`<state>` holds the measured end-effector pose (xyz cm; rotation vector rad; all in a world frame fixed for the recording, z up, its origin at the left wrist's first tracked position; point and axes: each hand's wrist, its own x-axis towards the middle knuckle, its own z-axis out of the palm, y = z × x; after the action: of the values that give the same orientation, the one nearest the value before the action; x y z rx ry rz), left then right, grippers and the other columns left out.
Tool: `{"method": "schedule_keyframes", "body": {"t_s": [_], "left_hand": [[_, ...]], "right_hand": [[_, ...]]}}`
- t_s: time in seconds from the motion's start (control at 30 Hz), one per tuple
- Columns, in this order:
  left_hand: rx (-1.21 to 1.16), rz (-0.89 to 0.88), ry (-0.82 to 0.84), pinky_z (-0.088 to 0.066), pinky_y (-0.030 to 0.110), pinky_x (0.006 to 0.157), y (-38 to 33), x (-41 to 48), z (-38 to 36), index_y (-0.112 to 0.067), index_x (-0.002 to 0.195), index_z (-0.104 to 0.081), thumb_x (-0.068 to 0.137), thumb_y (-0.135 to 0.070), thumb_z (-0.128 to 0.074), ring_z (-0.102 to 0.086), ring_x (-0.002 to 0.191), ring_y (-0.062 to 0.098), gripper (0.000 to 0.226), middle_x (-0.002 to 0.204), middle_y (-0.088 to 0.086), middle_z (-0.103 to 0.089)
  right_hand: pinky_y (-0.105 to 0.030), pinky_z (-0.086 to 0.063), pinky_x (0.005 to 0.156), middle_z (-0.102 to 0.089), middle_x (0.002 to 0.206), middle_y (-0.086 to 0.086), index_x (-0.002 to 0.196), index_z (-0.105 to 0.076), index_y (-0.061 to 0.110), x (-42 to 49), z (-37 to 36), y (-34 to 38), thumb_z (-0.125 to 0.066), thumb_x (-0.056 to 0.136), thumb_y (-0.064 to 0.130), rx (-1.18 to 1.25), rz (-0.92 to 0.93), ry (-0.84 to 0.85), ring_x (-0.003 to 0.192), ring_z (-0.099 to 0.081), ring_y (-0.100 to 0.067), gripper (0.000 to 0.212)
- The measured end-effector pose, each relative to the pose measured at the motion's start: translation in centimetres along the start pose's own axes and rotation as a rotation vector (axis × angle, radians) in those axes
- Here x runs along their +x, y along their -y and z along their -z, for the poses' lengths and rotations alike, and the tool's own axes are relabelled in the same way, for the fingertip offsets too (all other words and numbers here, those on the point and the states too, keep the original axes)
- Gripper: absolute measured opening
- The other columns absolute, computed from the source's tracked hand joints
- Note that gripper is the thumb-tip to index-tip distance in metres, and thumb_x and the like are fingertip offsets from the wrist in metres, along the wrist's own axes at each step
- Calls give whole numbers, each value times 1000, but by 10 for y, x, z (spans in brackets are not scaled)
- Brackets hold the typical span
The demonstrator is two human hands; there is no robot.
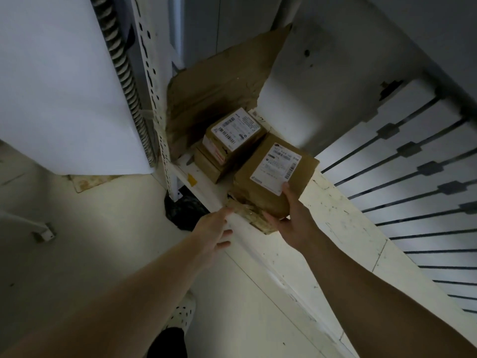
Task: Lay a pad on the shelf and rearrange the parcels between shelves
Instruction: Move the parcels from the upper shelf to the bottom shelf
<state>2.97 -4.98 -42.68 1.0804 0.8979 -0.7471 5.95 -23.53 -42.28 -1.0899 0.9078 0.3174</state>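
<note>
A brown parcel (273, 174) with a white label sits at the front of the white shelf (343, 215), its taped near corner over the edge. My right hand (291, 218) grips that near corner, thumb on the label, fingers underneath. My left hand (214, 226) hovers open just left of the parcel's torn corner, fingers reaching toward it. Behind lies a smaller labelled parcel (232, 136) stacked on another box (206, 164). A torn cardboard sheet (219, 86) leans against the back left of the shelf.
A perforated white upright (154, 99) bounds the shelf on the left. A big white panel (64, 86) hangs to the left. A dark bag (185, 210) sits on the floor under the shelf. Railing bars (413, 177) run on the right.
</note>
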Motion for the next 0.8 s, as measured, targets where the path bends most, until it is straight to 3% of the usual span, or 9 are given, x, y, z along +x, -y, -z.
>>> {"method": "schedule_keyframes", "body": {"t_s": [0.1,0.23,0.3,0.4,0.43,0.6,0.67,0.77,0.8], "left_hand": [[0,9,7,-50,40,90,-4,6,-4,-12,137,-51,95,-33,-63,-57,111,23,48,125,3,-52],[-18,29,23,-49,42,99,-8,14,-10,-14,138,-51,97,-32,-61,-55,113,22,46,124,5,-51],[-36,27,21,-47,43,105,-10,18,-14,-12,143,-48,98,-33,-61,-54,120,23,51,129,7,-52],[-67,11,33,-41,43,112,-19,22,-19,-11,144,-45,97,-32,-62,-49,130,24,53,136,6,-51],[-79,1,37,-40,42,112,-24,23,-21,-12,142,-46,97,-32,-62,-48,132,24,51,136,6,-52],[-116,-58,16,-39,42,111,-41,33,-20,-14,142,-48,98,-30,-60,-47,134,25,49,143,7,-53],[-99,-44,-1,-40,42,107,-38,31,-12,-16,140,-49,97,-31,-62,-50,128,26,47,129,4,-54],[-71,27,-33,-47,39,89,-22,15,3,-12,123,-53,92,-33,-68,-55,109,25,41,113,7,-57],[-68,45,-37,-48,40,89,-17,8,8,-11,121,-53,93,-33,-67,-56,107,25,38,110,7,-59]], "right_hand": [[-46,-47,108,-58,136,-1,132,-51,23,10,-4,-6,-62,91,58,-249,37,-134,122,-54,-26,56],[-60,-32,113,-39,157,-4,154,-30,24,15,-1,-13,-56,83,75,-366,44,-267,142,-39,-33,91],[-64,-31,113,-42,152,-3,150,-31,23,15,1,-12,-55,89,68,-298,-6,-208,143,-37,-34,80],[-62,-41,107,-55,120,0,130,-41,29,14,-3,-7,-56,93,58,-215,-26,-89,127,-47,-34,49],[-61,-43,106,-55,121,-2,130,-42,29,13,-4,-7,-56,94,57,-220,-25,-70,125,-48,-34,47],[-56,-39,113,-41,155,-9,153,-33,25,8,-7,-18,-52,95,58,-261,-46,35,141,-41,-37,69],[-55,-33,117,-33,161,-9,156,-26,23,3,-6,-20,-50,95,60,-300,-53,-14,146,-35,-36,75],[-53,-37,115,-29,163,-9,157,-24,24,-18,-3,-18,-47,94,65,-409,-43,-118,145,-36,-35,79],[-53,-38,115,-30,163,-9,157,-25,24,-27,-1,-15,-48,94,65,-410,-39,-131,144,-38,-35,79]]}}
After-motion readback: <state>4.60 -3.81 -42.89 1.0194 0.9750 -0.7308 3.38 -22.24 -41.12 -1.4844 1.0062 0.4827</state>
